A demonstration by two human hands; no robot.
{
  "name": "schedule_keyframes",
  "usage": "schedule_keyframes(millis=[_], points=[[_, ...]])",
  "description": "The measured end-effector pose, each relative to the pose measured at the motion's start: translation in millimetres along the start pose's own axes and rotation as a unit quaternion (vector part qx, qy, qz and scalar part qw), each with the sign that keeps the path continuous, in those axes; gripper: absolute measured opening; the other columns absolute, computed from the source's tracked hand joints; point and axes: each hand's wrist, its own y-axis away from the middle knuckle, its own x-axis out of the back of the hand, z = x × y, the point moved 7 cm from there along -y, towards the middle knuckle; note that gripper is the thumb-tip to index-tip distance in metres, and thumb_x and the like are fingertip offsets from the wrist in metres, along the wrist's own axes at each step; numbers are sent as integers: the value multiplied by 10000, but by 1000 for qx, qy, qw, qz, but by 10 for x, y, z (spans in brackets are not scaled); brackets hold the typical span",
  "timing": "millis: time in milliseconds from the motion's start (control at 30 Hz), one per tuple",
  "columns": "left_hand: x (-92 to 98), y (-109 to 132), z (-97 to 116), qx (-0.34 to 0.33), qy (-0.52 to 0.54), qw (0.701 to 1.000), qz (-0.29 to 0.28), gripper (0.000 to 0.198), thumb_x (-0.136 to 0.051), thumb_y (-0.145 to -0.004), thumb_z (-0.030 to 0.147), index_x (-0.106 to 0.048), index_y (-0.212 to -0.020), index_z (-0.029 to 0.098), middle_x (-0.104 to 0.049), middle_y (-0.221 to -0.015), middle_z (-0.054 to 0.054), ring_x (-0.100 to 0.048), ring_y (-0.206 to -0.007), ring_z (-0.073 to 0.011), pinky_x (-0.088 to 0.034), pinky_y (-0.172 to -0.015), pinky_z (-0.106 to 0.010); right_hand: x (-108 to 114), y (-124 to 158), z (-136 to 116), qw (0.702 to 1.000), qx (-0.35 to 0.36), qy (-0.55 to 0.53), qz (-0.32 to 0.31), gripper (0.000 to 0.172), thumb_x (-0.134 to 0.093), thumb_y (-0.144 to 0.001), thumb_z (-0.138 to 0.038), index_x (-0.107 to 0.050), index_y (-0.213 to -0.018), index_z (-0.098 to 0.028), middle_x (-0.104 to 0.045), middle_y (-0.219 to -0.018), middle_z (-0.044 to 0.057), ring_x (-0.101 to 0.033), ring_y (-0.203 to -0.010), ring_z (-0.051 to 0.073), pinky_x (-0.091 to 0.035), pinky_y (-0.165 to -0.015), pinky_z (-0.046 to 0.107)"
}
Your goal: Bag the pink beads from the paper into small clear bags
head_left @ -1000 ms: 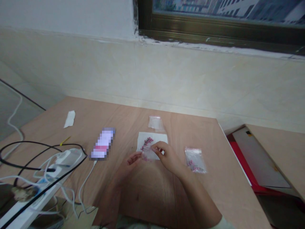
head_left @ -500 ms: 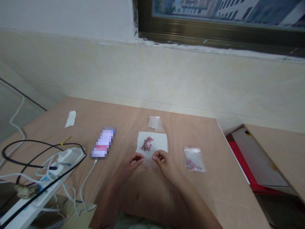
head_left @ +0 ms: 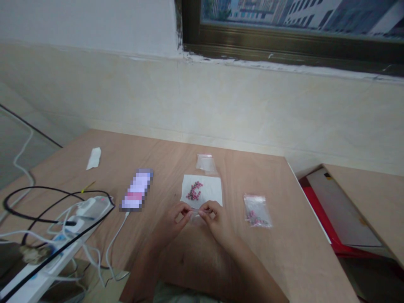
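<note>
Between my two hands is a small clear plastic bag (head_left: 196,218), pinched along its top edge. My left hand (head_left: 179,216) grips its left side with thumb and index finger, and my right hand (head_left: 213,214) grips the right side. Just beyond them lies a white sheet of paper (head_left: 211,189) with a cluster of small pink and dark beads (head_left: 195,191) on its left half. Behind the paper are flat clear bags (head_left: 205,162). To the right of my hands, a clear zip bag (head_left: 257,211) lies flat with pink beads inside.
A phone (head_left: 136,190) on a white cable lies left of the paper. Farther left are a power strip (head_left: 57,256) with tangled cables and a white scrap (head_left: 94,158). A wall and window frame (head_left: 268,44) stand behind the table.
My hands have come slightly closer together, and the thumbs and fingers now press on the bag's top edge. The beads, paper and other bags have stayed in place.
</note>
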Motion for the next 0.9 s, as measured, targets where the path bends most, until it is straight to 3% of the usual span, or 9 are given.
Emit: schedule_keyframes(millis=[200,367,500,733,900], points=[[-53,-35,58,-19,-11,1000,2,133,-460,-739,271,-552,-690,187,-504,-660,6,-470,-652,-136,-361,-620,-223,15,-19,8,1000,-10,2,17,98,-554,-665,-260,-546,-606,-182,-535,-631,20,-480,-642,150,-370,-605,269],[-22,-14,28,6,-4,1000,-3,158,-460,-738,287,-576,-694,189,-526,-651,6,-475,-647,-135,-368,-619,-221,-27,0,157,985,-92,-139,-35,153,-586,-628,-312,-534,-614,-169,-528,-598,-1,-484,-590,126,-372,-577,249],[-7,23,-12,33,18,999,-19,183,-456,-742,301,-596,-751,183,-576,-713,-9,-500,-681,-142,-386,-647,-230,11,21,179,972,-103,-207,-35,209,-604,-608,-337,-505,-557,-161,-495,-558,-22,-451,-548,102,-351,-547,227],[16,48,-24,54,2,998,-10,232,-425,-758,327,-587,-747,161,-593,-733,-12,-521,-739,-155,-394,-696,-253,-8,76,291,964,-144,-225,-16,235,-607,-606,-377,-543,-598,-151,-525,-573,-9,-463,-557,108,-351,-556,235],[-7,72,-33,69,25,997,-33,227,-435,-749,344,-580,-761,169,-593,-760,-12,-520,-748,-151,-395,-704,-244,65,70,323,966,-126,-227,4,230,-616,-606,-361,-526,-568,-153,-513,-563,-17,-455,-561,104,-346,-558,227]])
